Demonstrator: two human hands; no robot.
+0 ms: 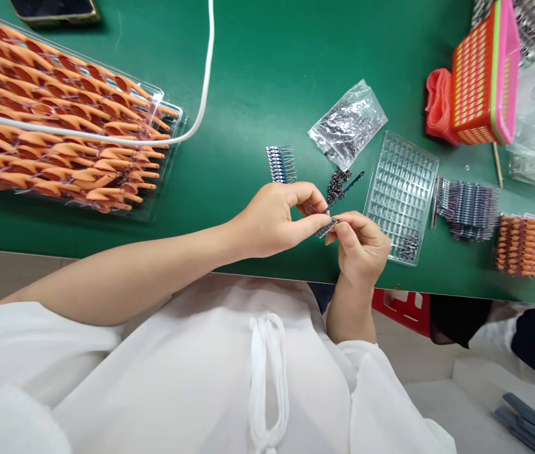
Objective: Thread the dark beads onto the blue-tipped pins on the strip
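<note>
My left hand [279, 217] is closed in a pinch on a small dark blue strip [327, 228] with fine metal teeth or leads. From the other side, the fingertips of my right hand [362, 243] are pinched at the same strip; any tiny part between them is too small to make out. A narrow blue strip [347, 190] sticks up just beyond the fingers, beside a heap of tiny dark metal parts [337, 181]. Behind my left hand lies a row of blue pieces with thin wire pins [281, 164]. A clear bag of small dark parts [350, 123] rests farther back.
To the right stands a clear compartment tray [402, 189], then stacked blue pinned strips [469, 208] and orange pieces [532, 246]. An orange-and-pink basket [485, 82] is behind. Trays of orange parts [59, 120] fill the left, crossed by a white cable [205, 75].
</note>
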